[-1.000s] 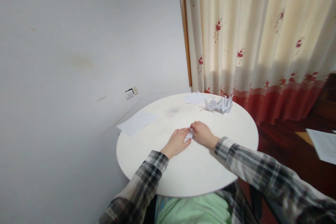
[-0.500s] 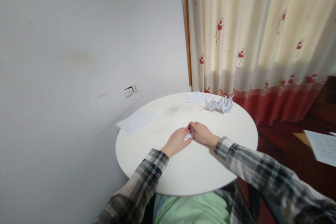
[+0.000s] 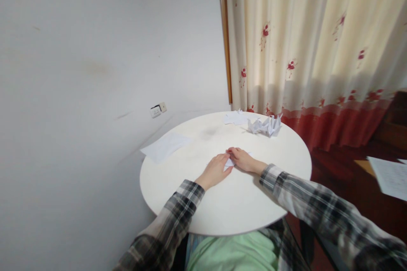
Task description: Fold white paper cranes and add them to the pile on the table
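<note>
A small folded white paper (image 3: 229,162) lies on the round white table (image 3: 229,207), mostly covered by both hands. My left hand (image 3: 215,170) rests flat on its left part, fingers stretched out and pressing down. My right hand (image 3: 243,159) lies over its right part with the fingers together, pressing at the paper's far edge. Both sleeves are plaid.
A flat white sheet (image 3: 165,146) lies at the table's left rim. Several folded paper figures (image 3: 265,125) and a crumpled sheet (image 3: 235,117) sit at the far edge by the flowered curtain (image 3: 311,51). A wall (image 3: 95,72) is on the left, papers (image 3: 389,175) at the right.
My right hand has flattened and slid slightly toward the far side of the paper. The left hand stays pressed in place.
</note>
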The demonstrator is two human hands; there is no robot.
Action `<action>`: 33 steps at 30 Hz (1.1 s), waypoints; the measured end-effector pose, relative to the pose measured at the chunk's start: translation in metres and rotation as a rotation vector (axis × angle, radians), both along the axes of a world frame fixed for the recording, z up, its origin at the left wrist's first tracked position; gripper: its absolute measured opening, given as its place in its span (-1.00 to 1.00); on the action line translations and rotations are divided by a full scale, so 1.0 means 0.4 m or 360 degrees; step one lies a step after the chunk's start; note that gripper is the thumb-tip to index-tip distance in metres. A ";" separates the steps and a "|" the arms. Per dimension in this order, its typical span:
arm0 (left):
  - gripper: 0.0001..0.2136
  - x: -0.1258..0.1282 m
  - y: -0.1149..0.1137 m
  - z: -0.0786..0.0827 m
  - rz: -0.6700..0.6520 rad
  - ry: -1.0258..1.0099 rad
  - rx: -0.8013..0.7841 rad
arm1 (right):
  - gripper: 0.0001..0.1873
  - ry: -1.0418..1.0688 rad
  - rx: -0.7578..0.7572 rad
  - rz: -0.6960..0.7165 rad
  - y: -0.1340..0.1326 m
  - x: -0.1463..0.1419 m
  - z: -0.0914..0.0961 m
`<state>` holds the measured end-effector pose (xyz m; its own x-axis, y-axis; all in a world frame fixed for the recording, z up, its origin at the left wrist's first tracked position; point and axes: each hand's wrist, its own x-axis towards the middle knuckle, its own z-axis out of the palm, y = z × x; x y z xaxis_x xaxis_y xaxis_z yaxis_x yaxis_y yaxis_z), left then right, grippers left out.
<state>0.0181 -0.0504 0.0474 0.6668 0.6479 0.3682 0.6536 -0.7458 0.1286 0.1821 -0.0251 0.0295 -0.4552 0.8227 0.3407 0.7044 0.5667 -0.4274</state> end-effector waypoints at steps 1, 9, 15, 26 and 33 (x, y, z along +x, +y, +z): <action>-0.66 -0.001 -0.001 0.001 -0.0007 0.0010 -0.0006 | -0.69 0.0028 -0.0011 0.0020 0.004 0.002 -0.004; -0.68 -0.003 -0.005 0.004 0.0001 0.0054 0.0028 | -0.67 0.0196 -0.0061 0.0137 0.029 0.012 -0.030; -0.75 0.001 -0.017 0.021 -0.0066 0.0076 0.0080 | -0.65 0.0255 -0.0072 0.0202 0.035 0.017 -0.033; -0.76 0.004 -0.015 0.018 -0.0206 0.0013 0.0059 | -0.66 0.0203 -0.0053 0.0168 0.042 0.015 -0.038; -0.75 0.001 -0.018 0.022 -0.0243 0.0028 0.0044 | -0.68 0.0189 -0.0029 0.0173 0.042 0.017 -0.040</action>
